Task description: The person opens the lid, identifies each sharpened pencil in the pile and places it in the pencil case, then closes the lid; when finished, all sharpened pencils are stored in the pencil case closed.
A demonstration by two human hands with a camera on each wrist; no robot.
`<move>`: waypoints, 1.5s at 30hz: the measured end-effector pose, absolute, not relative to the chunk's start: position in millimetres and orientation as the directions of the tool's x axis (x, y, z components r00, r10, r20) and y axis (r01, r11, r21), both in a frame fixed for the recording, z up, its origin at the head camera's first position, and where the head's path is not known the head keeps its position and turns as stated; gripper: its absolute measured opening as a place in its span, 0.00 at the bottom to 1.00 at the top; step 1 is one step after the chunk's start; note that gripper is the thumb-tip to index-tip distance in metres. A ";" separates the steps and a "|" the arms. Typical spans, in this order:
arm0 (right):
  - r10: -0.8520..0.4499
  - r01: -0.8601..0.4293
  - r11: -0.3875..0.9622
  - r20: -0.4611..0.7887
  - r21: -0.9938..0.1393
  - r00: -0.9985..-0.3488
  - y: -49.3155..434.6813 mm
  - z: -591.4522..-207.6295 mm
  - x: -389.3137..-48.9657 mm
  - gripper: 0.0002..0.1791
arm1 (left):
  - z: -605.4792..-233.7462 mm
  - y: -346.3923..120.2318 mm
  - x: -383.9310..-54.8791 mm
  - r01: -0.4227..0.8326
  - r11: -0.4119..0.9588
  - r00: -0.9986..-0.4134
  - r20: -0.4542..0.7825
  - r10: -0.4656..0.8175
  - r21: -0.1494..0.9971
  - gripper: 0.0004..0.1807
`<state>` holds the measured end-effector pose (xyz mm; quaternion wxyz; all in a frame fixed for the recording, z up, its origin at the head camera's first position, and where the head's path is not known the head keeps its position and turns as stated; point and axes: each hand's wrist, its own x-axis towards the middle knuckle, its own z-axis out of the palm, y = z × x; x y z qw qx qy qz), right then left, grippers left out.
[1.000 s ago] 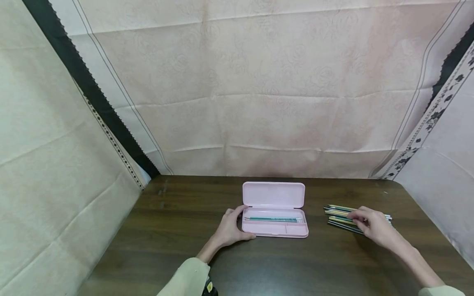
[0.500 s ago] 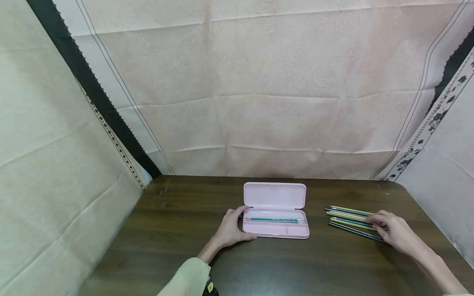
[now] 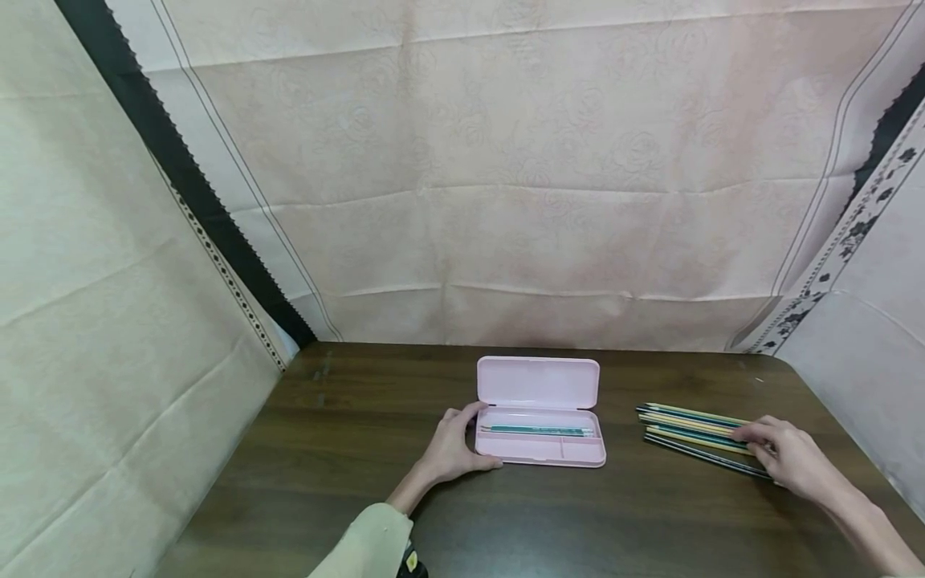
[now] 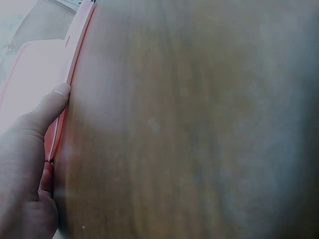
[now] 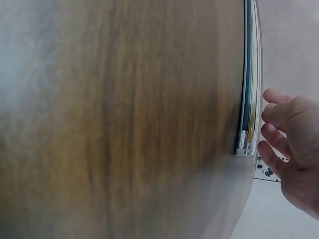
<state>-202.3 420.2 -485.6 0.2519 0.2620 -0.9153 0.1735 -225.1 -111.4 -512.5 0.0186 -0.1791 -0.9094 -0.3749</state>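
Observation:
In the head view a pink pencil case (image 3: 538,461) lies with its lid raised, and a teal pencil (image 3: 538,430) rests in its long compartment. My left hand (image 3: 454,449) holds the case at its left end, thumb on the front edge and fingers toward the hinge side. The left wrist view shows the thumb (image 4: 52,102) against the pink edge. On the right, several green, yellow and black pencils (image 3: 694,429) lie side by side. My right hand (image 3: 791,457) hovers at their right ends, fingers loosely bent; the right wrist view shows its fingertips (image 5: 269,115) close over the pencils.
A dark wooden table (image 3: 564,522) carries everything. Pale patterned cloth (image 3: 520,201) hangs behind the table's back edge, with further cloth on the left and right sides. The case has smaller compartments (image 3: 578,451) along its front.
My right hand has slid right along the pencils to their right ends, uncovering more of them. The left hand stays on the pencil case; the view has shifted slightly.

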 end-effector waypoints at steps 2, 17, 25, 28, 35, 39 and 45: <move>-0.393 -0.569 0.802 0.555 -0.183 -0.733 421.9 -486.6 -202.3 0.22 | -512.2 -111.4 -225.2 0.335 0.658 -0.937 0.163 0.310 0.675 0.50; -0.354 -0.498 0.841 0.481 -0.211 -0.802 424.0 -488.8 -201.5 0.19 | -513.0 -111.4 -225.5 0.335 0.661 -0.937 0.164 0.308 0.672 0.51; -0.366 -0.515 0.839 0.520 -0.175 -0.772 422.5 -491.6 -202.8 0.20 | -512.5 -111.2 -225.6 0.335 0.658 -0.937 0.167 0.306 0.675 0.51; -0.362 -0.507 0.843 0.506 -0.182 -0.783 422.3 -491.8 -203.4 0.19 | -512.5 -111.6 -225.2 0.336 0.655 -0.937 0.169 0.307 0.677 0.51; -0.374 -0.512 0.841 0.499 -0.172 -0.782 422.1 -491.9 -204.1 0.19 | -513.1 -111.9 -225.4 0.336 0.656 -0.937 0.165 0.309 0.676 0.50; -0.392 -0.528 0.837 0.513 -0.146 -0.764 422.2 -491.6 -205.8 0.19 | -513.0 -111.6 -225.3 0.341 0.656 -0.935 0.170 0.312 0.673 0.50; -0.416 -0.545 0.826 0.497 -0.144 -0.761 422.7 -491.7 -207.5 0.19 | -513.1 -111.9 -225.5 0.341 0.656 -0.935 0.169 0.312 0.673 0.50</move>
